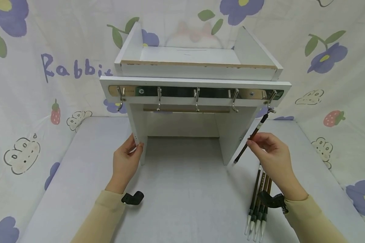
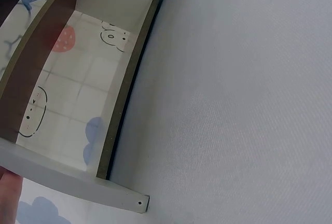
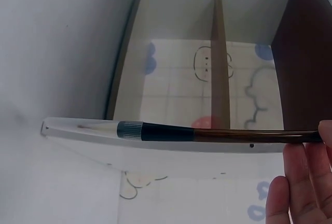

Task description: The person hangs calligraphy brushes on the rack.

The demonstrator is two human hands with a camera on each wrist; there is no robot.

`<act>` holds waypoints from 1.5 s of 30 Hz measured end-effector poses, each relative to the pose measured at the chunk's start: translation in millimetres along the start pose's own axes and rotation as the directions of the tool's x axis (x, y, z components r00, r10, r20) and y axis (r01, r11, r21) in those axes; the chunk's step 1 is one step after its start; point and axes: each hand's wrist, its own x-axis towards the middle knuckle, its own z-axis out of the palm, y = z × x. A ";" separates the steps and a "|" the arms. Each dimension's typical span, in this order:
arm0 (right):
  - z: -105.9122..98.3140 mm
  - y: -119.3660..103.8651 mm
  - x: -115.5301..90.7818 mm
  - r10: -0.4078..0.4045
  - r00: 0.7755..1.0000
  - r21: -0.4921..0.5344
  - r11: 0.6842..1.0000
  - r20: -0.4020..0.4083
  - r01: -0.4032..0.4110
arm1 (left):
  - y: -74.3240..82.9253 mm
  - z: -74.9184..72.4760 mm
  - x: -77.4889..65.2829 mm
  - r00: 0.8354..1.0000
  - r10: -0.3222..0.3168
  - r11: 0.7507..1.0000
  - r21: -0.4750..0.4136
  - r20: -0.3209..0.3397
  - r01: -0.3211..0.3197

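A white shelf [image 1: 197, 71] stands on the table with a metal hook strip [image 1: 177, 91] across its front. My left hand [image 1: 126, 163] grips the front edge of the shelf's left side panel [image 1: 137, 125]. With thumb and fingers, my right hand [image 1: 273, 160] pinches a dark-handled calligraphy brush [image 1: 257, 127] beside the right panel. The brush slants, its cord end up at the rightmost hook [image 1: 272, 98] and its capped pale tip down to the left. In the right wrist view, the brush [image 3: 223, 135] crosses in front of the side panel, its tip inside a clear cap.
Several more capped brushes [image 1: 257, 206] lie side by side on the table [image 1: 182, 202], under and beside my right wrist. Other hooks on the strip, such as the middle hook [image 1: 196, 99], carry nothing. A patterned cloth [image 1: 64, 33] hangs behind and at both sides.
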 end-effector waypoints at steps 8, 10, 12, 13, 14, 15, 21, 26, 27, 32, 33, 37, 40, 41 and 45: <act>-1.5 0.1 -0.4 -0.023 1.000 0.007 1.000 0.011 0.022 | -1.6 -0.6 0.4 1.000 -0.021 1.000 -0.006 0.003 0.021; -2.2 -0.3 -0.4 -0.023 1.000 0.011 1.000 0.014 0.023 | -1.9 -0.7 0.6 1.000 -0.023 1.000 -0.004 0.005 0.023; -2.8 -1.4 -0.5 -0.023 1.000 0.008 1.000 0.015 0.023 | -2.0 -0.6 0.6 1.000 -0.022 1.000 -0.005 0.008 0.022; -3.1 -1.8 -0.7 -0.020 1.000 0.006 1.000 0.016 0.020 | -2.0 -0.5 0.6 1.000 -0.020 1.000 -0.006 0.009 0.020; -3.5 -2.5 -1.0 -0.017 1.000 0.005 1.000 0.017 0.017 | -2.2 -0.4 0.6 1.000 -0.017 1.000 -0.007 0.009 0.017; -3.9 -3.0 -1.2 -0.012 1.000 0.002 1.000 0.016 0.012 | -2.5 -0.2 0.4 1.000 -0.015 1.000 -0.007 0.011 0.015; -8.0 -29.4 -6.2 -0.003 1.000 -0.019 1.000 0.030 0.003 | -4.1 1.5 0.2 1.000 -0.024 1.000 0.000 0.017 0.024; -14.1 -12.7 -7.3 0.018 0.999 0.004 1.000 0.048 -0.018 | -4.3 1.5 0.3 1.000 -0.022 1.000 0.007 0.017 0.022; -15.6 -7.5 -7.5 0.025 0.998 0.013 1.000 0.052 -0.025 | -4.2 1.4 0.3 1.000 -0.019 1.000 0.007 0.016 0.019; -24.5 9.5 -12.3 0.081 0.993 0.017 0.996 0.083 -0.083 | -3.5 0.5 0.1 1.000 -0.014 1.000 -0.001 0.014 0.014; -26.5 11.9 -13.8 0.098 0.991 0.008 0.995 0.094 -0.099 | -3.4 0.4 0.1 1.000 -0.014 1.000 -0.002 0.014 0.014; -33.6 22.5 -20.8 0.183 0.974 -0.039 0.983 0.135 -0.180 | -2.3 0.3 0.0 1.000 -0.015 1.000 -0.003 0.010 0.015; -37.6 33.7 -27.0 0.246 0.956 -0.078 0.969 0.161 -0.237 | -1.4 0.6 0.2 1.000 -0.015 1.000 -0.001 0.002 0.015; -38.8 37.8 -29.0 0.262 0.950 -0.087 0.964 0.170 -0.250 | -1.2 0.6 0.3 1.000 -0.016 1.000 0.000 0.001 0.016; -43.7 53.6 -36.8 0.316 0.927 -0.116 0.948 0.204 -0.297 | -1.0 0.1 0.5 1.000 -0.020 1.000 0.006 -0.002 0.020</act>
